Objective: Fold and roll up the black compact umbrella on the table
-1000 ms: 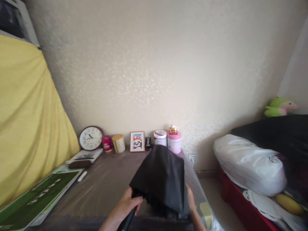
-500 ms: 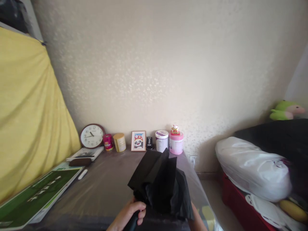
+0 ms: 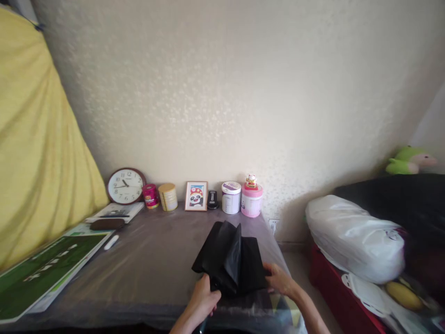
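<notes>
Umbrella point(image 3: 224, 260), black, loosely folded, held over the table point(image 3: 156, 269). Left hand point(image 3: 205, 299) clasps its handle point(image 3: 203, 326); right hand point(image 3: 278, 279) pinches the cloth edge. Likely light, floppy, slippery; handle offers firmest hold.

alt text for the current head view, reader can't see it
A person's left hand grips a gathered black umbrella at its lower end, above a grey table, while the right hand touches the umbrella's edge. Along the table's far side stand a round clock, a framed panda picture and a pink-lidded tub.
</notes>
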`<state>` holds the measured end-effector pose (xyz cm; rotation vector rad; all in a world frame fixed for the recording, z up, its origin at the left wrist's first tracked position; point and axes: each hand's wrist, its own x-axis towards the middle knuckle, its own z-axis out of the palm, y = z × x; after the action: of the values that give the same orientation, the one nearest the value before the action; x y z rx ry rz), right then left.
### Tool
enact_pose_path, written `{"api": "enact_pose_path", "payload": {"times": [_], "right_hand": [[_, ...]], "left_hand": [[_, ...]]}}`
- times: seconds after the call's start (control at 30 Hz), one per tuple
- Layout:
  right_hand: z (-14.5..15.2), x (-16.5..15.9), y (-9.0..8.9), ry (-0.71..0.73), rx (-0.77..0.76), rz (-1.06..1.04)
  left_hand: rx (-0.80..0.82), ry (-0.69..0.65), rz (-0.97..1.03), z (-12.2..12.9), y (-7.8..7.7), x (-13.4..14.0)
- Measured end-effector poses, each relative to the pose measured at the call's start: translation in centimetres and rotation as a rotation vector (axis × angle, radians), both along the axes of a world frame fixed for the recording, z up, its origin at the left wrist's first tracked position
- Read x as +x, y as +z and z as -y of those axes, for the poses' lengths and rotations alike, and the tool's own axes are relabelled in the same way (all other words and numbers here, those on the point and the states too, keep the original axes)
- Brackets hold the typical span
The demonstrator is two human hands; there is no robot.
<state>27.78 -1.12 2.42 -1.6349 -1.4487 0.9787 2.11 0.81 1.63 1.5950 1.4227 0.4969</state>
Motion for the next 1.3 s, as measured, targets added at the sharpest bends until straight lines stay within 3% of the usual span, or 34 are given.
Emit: {"api": "enact_pose_path", "payload": {"times": [0.07,0.2,0.33,0.5,0.6,0.7,0.87,0.97,1.1,1.3], "right_hand": [[1.1,0.9,0.1,0.130,-0.087,0.106],[3.1,2.4,-0.1,0.045,0.017,0.345],[4.2,3.0,-0.7,-0.002,-0.028,0.410],[4.1,3.8,-1.1,-0.015,-0.008,0.473],[3.6,3.7,0.0,-0.124,0.139,0.552],[2.6,1.8,2.5,-0.212,0.377,0.610],[0.5,-4.2,6.5,0.032,0.613,0.721],[-0.6,-6.7,6.9,0.131,0.623,0.888],[-1.5,-7.6,6.4,0.111,0.612,1.032],[-3.1,-7.8,6.7,-0.018,0.533,0.922]], "left_hand": [[0.090,-0.023,-0.105,0.0,-0.1,0.3],[0.225,-0.065,-0.289,0.7,-0.4,0.7],[0.267,-0.128,-0.400,1.1,-0.6,0.3],[0.306,-0.194,-0.278,1.1,-0.7,-0.9],[0.317,-0.197,-0.180,1.3,-1.2,-1.0],[0.335,-0.174,-0.177,1.6,-1.9,-0.5],[0.352,-0.169,-0.307,2.2,-1.8,0.2],[0.357,-0.176,-0.410,2.6,-0.9,0.5],[0.358,-0.196,-0.529,3.0,0.0,0.8],[0.363,-0.227,-0.691,3.5,0.7,1.4]]}}
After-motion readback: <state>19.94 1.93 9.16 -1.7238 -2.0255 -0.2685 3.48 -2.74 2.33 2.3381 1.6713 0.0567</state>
